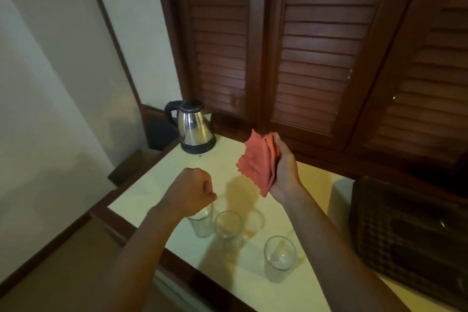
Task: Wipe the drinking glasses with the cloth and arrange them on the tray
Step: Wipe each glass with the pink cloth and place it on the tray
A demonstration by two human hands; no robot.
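We see the pale tabletop (222, 162) bearing a dark tray (405, 230) at right, a kettle (195, 126) behind, and 3 glasses (228, 228) near the front edge. Our right hand (283, 167) grips the red cloth (258, 159) above them; our left hand (192, 190), fingers curled, pinches the leftmost glass's rim.

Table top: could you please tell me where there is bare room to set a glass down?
Bare table lies between the kettle and the left hand, and under the cloth. It is crowded along the near edge, where three glasses stand. The tray fills the right side.
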